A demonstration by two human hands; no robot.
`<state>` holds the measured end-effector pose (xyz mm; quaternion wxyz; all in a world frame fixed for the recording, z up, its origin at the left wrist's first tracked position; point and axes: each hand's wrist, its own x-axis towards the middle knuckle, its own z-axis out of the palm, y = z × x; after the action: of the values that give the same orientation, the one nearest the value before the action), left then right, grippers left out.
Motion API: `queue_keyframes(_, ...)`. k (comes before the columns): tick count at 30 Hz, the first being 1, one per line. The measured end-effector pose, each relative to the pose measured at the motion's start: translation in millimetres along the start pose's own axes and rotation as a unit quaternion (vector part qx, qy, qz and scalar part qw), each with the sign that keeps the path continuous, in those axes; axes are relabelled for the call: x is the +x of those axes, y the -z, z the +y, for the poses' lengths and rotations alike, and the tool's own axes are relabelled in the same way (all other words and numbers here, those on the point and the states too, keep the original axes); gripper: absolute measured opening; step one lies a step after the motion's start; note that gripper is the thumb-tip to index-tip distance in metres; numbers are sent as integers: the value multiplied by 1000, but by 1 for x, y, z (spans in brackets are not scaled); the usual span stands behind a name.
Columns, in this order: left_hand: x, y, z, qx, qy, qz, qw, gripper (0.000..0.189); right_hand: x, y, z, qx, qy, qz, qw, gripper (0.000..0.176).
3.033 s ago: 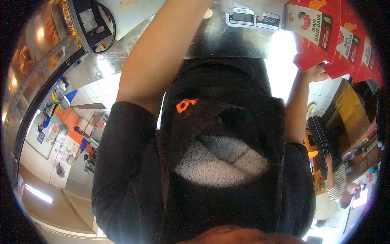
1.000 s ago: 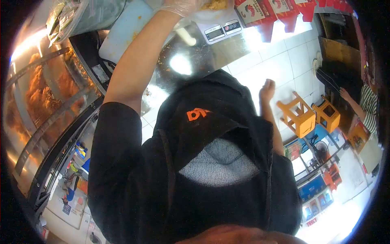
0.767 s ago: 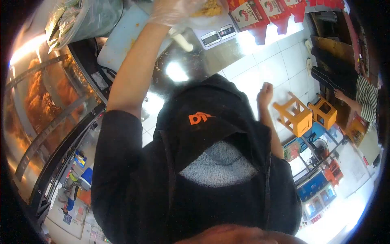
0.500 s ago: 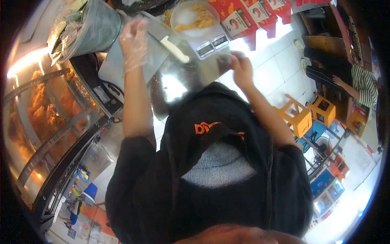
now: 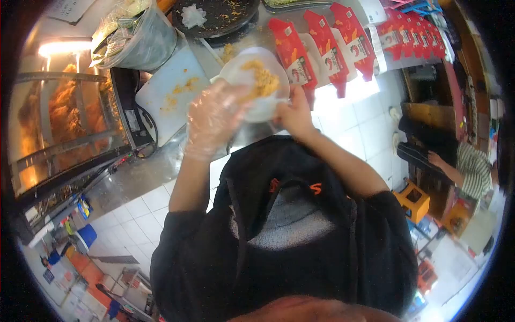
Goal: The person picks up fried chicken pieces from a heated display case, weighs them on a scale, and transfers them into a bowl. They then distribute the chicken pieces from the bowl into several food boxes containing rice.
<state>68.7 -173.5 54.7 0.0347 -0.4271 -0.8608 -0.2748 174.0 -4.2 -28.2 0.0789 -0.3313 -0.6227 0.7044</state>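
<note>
My left hand [image 5: 212,118] wears a clear plastic glove and is blurred by motion over the left edge of a round pale plate [image 5: 257,114]. Its fingers are too smeared to read. Golden crumbly fried pieces [image 5: 263,79] lie on the plate. At the plate's lower right rim is my bare right hand [image 5: 295,114], fingers pressed together around something pale that I cannot make out. On the left, a white cutting board [image 5: 174,75] carries scattered golden crumbs [image 5: 185,86]. Neither the scale nor the knife handle can be made out now.
Red printed food boxes [image 5: 332,56] stand right of the plate, with more behind. A dark round pan [image 5: 220,19] holds crumpled plastic. A clear tub [image 5: 145,45] stands at upper left, near a lit cabinet of fried food [image 5: 61,129]. Another person [image 5: 466,169] is at far right.
My left hand has moved right and down from the cutting board to the plate. My right hand has moved left to the plate's rim. The camera view has shifted.
</note>
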Motion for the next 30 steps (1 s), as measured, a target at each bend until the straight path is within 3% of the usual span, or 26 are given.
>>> queue_keyframes(2, 13, 3, 60, 30, -26, -23, 999, 39, -21, 37, -23, 30, -1, -110, 993, 40)
queue_keyframes(3, 23, -4, 87, 48, -56, -47, 996, 43, -25, 58, -36, 36, 1, -116, 993, 40)
queue_keyframes(5, 42, -27, 138, 80, -31, -58, 995, 44, -37, 107, -60, 28, -3, -162, 986, 41)
queue_keyframes(7, 59, -54, 181, 111, -20, -62, 992, 45, -37, 164, -74, 39, 12, -150, 988, 39)
queue_keyframes(9, 74, -86, 211, 117, -53, 10, 992, 46, -42, 216, -82, 0, 34, -190, 981, 39)
queue_keyframes(12, 106, -106, 274, 134, -53, -72, 987, 40, -50, 274, -87, -53, 70, -167, 982, 39)
queue_keyframes(15, 128, -133, 317, 118, -100, -21, 988, 31, -53, 324, -94, -36, 80, -132, 987, 38)
queue_keyframes(18, 146, -150, 343, 123, -116, -80, 982, 25, -55, 358, -101, -9, 78, -124, 989, 36)
queue_keyframes(24, 172, -186, 348, 34, -183, -41, 982, 22, -46, 402, -101, 2, 45, -129, 991, 38)
queue_keyframes(30, 198, -196, 353, -14, -130, -73, 989, 25, -24, 421, -110, 7, 46, -85, 995, 38)
